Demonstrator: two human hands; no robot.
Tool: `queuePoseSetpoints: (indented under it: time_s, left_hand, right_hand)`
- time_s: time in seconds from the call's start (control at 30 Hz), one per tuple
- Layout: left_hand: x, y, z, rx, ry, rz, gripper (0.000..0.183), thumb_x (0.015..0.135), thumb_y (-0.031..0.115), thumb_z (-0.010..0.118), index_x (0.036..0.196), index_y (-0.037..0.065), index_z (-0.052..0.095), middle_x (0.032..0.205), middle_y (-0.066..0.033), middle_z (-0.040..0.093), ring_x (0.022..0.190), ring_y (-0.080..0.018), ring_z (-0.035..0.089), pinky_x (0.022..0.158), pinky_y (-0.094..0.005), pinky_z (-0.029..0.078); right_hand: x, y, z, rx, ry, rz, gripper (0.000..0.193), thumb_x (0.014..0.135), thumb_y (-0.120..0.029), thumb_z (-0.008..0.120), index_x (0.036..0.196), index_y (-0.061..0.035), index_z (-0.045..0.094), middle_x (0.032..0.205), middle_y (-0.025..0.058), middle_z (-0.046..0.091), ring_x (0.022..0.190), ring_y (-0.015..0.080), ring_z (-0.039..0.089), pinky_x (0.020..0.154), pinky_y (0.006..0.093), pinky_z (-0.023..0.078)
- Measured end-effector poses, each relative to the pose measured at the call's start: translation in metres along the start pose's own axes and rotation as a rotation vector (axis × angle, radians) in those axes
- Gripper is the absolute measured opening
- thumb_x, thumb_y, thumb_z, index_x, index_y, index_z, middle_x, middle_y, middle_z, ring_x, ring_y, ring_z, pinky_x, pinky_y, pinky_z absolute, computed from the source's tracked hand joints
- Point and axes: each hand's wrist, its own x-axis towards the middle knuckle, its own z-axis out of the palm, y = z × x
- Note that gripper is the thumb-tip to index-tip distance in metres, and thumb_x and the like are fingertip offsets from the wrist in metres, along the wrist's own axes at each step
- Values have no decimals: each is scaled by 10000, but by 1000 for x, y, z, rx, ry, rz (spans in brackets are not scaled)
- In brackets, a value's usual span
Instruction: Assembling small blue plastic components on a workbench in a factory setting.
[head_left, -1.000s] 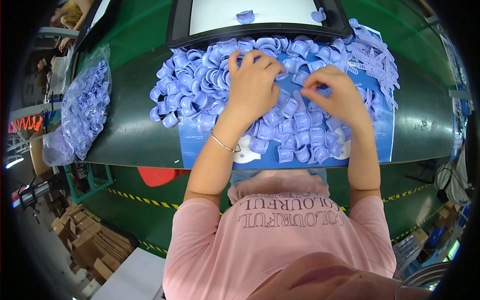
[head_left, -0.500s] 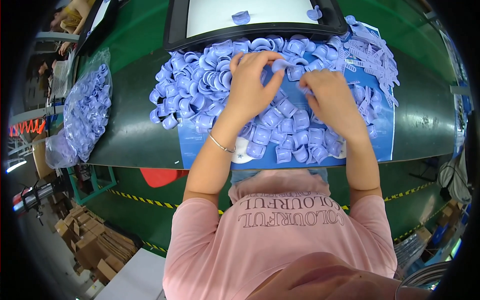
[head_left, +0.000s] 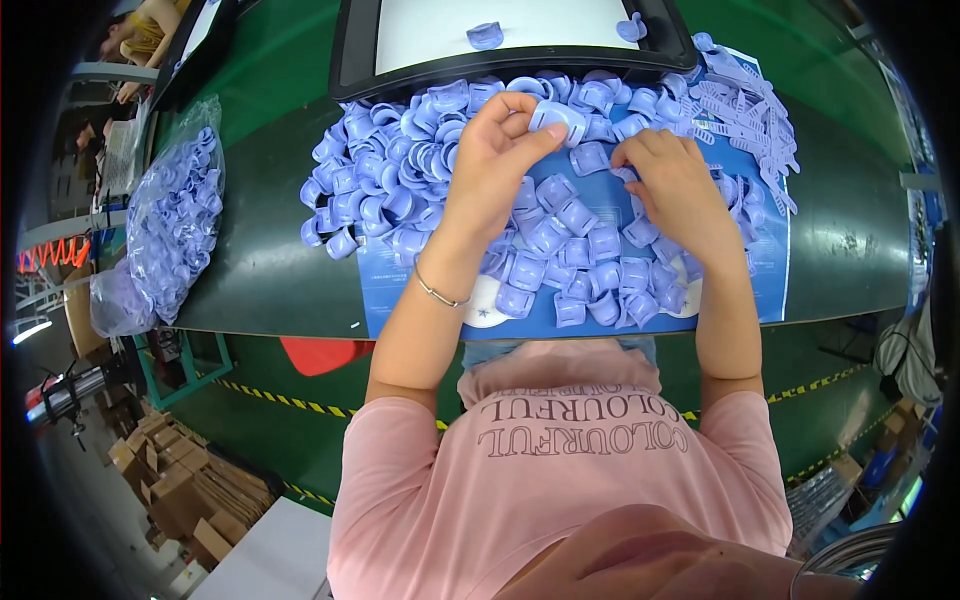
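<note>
My left hand [head_left: 497,150] pinches a curved periwinkle plastic piece [head_left: 560,120] with slots near its end, held between thumb and fingers above the heap. To the right, my right hand [head_left: 683,192] is curled with its fingertips drawn together; a small periwinkle bit shows under them, too hidden to name. Between the hands lies another curved piece [head_left: 589,158]. A large pile of such pieces [head_left: 380,165] spreads to the left, and a smaller group [head_left: 575,235] lies nearer my body. Thin notched straps [head_left: 750,115] are heaped at the far right.
A black-rimmed tray [head_left: 510,72] with a white bottom stands at the far side, holding a couple of pieces. A clear plastic bag of curved pieces [head_left: 178,220] sits at the table's left. Blue printed sheets [head_left: 770,270] cover part of the dark green tabletop [head_left: 270,250].
My left hand has turned the curved piece so its broad slotted face shows. My right hand has shifted slightly to the right, away from the left one.
</note>
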Motion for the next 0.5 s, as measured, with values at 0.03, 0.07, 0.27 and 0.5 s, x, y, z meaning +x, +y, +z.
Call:
queuePoseSetpoints:
  time_s: [0.03, 0.07, 0.27, 0.5]
  left_hand:
    - [0, 0, 0, -2, -1, 0, 227, 816, -23, 650, 1002, 20, 529, 928, -68, 629, 875, -131, 619, 791, -247, 491]
    - [0, 0, 1, -3, 5, -7, 229, 818, -20, 649, 1009, 20, 530, 926, -67, 632, 873, -129, 618, 789, -247, 492]
    - [-3, 3, 3, -29, 1, -19, 233, 821, -12, 650, 1026, 18, 544, 936, -70, 639, 869, -124, 615, 783, -248, 492]
    - [-5, -2, 9, 137, -47, -19, 237, 823, -12, 645, 1037, -9, 543, 941, -84, 638, 853, -124, 625, 750, -228, 497]
  right_hand:
    - [0, 1, 3, 2, -17, -25, 302, 700, -29, 690, 967, -87, 562, 880, 71, 582, 905, 271, 552, 833, 388, 384]
    - [1, 2, 5, 3, -33, -49, 314, 702, -10, 677, 983, -86, 559, 874, 81, 577, 895, 284, 554, 845, 386, 382]
    - [17, -17, -10, 656, 293, 241, 319, 798, 45, 617, 1095, -45, 541, 838, 47, 543, 812, 166, 561, 783, 282, 443]
    - [13, -12, 2, 1412, 386, 295, 203, 839, 18, 638, 1007, -15, 529, 858, 48, 551, 752, 106, 560, 691, 218, 474]
